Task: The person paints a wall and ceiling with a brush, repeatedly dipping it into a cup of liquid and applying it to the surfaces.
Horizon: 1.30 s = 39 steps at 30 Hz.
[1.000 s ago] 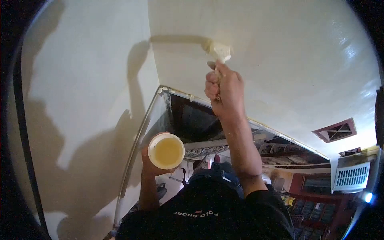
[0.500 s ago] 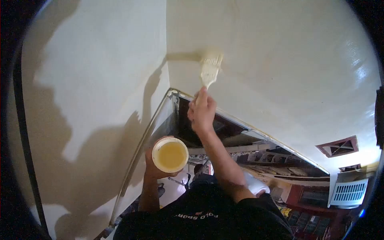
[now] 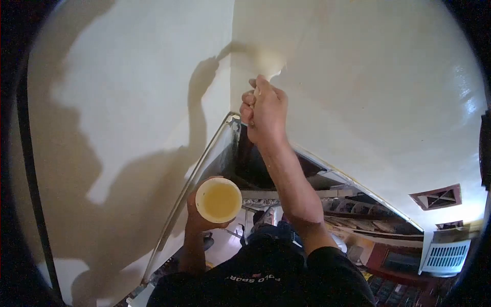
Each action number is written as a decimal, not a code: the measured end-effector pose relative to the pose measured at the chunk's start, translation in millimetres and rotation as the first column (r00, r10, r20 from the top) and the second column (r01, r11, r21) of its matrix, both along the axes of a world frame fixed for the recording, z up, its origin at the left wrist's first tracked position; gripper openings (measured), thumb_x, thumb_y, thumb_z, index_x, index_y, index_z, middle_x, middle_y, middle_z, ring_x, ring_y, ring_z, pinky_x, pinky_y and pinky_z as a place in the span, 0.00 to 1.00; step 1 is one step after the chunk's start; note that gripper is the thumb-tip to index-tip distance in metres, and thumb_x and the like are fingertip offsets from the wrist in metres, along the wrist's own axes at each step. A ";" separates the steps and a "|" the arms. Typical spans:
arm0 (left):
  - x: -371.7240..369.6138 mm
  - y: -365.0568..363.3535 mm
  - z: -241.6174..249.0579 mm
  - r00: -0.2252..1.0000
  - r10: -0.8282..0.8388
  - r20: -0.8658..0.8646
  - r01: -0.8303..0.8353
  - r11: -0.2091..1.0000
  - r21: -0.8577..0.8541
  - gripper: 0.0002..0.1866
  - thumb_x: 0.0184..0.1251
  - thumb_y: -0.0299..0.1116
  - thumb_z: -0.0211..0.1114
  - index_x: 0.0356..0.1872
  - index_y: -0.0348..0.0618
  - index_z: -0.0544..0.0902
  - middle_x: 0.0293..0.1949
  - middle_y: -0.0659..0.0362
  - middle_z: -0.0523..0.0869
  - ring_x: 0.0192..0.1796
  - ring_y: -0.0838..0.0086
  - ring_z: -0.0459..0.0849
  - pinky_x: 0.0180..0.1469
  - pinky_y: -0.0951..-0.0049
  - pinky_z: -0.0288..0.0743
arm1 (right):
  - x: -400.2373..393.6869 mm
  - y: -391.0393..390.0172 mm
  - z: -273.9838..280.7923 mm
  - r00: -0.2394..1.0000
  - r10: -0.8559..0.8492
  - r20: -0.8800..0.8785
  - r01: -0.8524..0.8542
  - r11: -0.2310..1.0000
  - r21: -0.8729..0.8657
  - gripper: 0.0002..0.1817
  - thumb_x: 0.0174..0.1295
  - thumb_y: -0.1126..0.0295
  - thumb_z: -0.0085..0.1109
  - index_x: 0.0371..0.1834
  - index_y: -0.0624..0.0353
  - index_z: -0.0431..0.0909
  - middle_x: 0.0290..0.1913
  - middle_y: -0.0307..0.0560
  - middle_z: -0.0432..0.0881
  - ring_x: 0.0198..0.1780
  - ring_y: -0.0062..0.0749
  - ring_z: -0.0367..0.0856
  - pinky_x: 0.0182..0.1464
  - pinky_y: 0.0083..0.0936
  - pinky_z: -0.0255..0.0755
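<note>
Brush (image 3: pixel 269 65): pale, cream-coated bristles, blurred, pressed against the cream wall (image 3: pixel 368 77) just beside the inside corner; the handle was hidden inside the fist, so only the head showed above the knuckles.
Right hand (image 3: pixel 264 113): raised, fingers curled tight around the brush handle, arm stretched up from the dark sleeve.
Cup (image 3: pixel 219 200): small, round, white-rimmed, holding a yellowish-cream liquid with a smooth, level surface; it sat low and left of the raised arm, well apart from the brush.
Left hand (image 3: pixel 197 217): wrapped around the cup from below and behind, fingers closed on its side, holding it upright.
Wall surface: glossy, with a bright sheen at the right; a hand-and-brush shadow fell on the adjoining wall (image 3: pixel 133 92) left of the corner.
Doorway (image 3: pixel 261 163): dark opening with a paint-smeared frame edge, directly below the right hand.
Vents: one reddish-framed (image 3: pixel 436 196), one white and slatted (image 3: pixel 444 257), both far right.
</note>
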State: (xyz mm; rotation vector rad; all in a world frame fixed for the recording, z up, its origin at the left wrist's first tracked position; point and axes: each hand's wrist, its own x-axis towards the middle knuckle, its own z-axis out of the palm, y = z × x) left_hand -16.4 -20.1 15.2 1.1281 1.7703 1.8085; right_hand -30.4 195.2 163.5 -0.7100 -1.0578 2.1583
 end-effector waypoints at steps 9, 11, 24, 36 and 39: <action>6.6 -11.8 -16.9 0.966 0.097 0.238 -0.094 0.995 -0.023 0.47 0.21 0.37 0.82 0.55 0.38 0.73 0.47 0.55 0.82 0.49 0.70 0.81 0.54 0.66 0.75 | -25.4 -5.9 -73.2 0.999 -0.046 0.018 0.042 0.981 0.188 0.21 0.70 0.52 0.41 0.31 0.61 0.67 0.13 0.35 0.61 0.10 0.18 0.56 0.10 0.18 0.49; 3.2 -9.2 -15.3 0.967 0.109 0.228 -0.110 0.994 -0.010 0.46 0.22 0.36 0.82 0.54 0.38 0.73 0.47 0.55 0.82 0.49 0.70 0.81 0.53 0.67 0.75 | -28.2 -4.0 -115.9 0.996 -0.059 0.063 0.044 0.976 0.212 0.21 0.70 0.52 0.41 0.29 0.60 0.67 0.13 0.34 0.61 0.10 0.18 0.56 0.10 0.18 0.49; -2.2 -5.5 12.4 0.975 0.132 0.176 -0.135 0.991 0.004 0.41 0.27 0.30 0.80 0.53 0.33 0.74 0.46 0.54 0.82 0.46 0.71 0.81 0.51 0.70 0.75 | -45.7 -13.8 -56.1 0.992 0.097 0.085 -0.100 0.995 0.032 0.21 0.70 0.55 0.41 0.35 0.67 0.69 0.15 0.36 0.63 0.11 0.18 0.57 0.10 0.18 0.48; 16.0 -4.9 -8.6 0.922 0.342 0.183 -0.361 0.929 0.082 0.42 0.28 0.33 0.80 0.53 0.33 0.73 0.48 0.51 0.80 0.49 0.69 0.81 0.52 0.66 0.75 | -70.0 2.3 20.3 0.957 0.013 -0.289 0.158 0.814 0.559 0.26 0.71 0.54 0.41 0.24 0.67 0.69 0.13 0.38 0.66 0.11 0.19 0.63 0.13 0.21 0.56; 12.5 -3.0 -13.0 0.951 0.261 0.163 -0.267 0.964 0.010 0.42 0.28 0.33 0.80 0.53 0.33 0.73 0.49 0.51 0.80 0.49 0.68 0.80 0.53 0.66 0.75 | -80.9 22.8 -34.3 0.989 -0.130 -0.072 0.146 0.770 0.621 0.28 0.70 0.53 0.43 0.19 0.66 0.68 0.13 0.37 0.66 0.12 0.17 0.63 0.14 0.21 0.57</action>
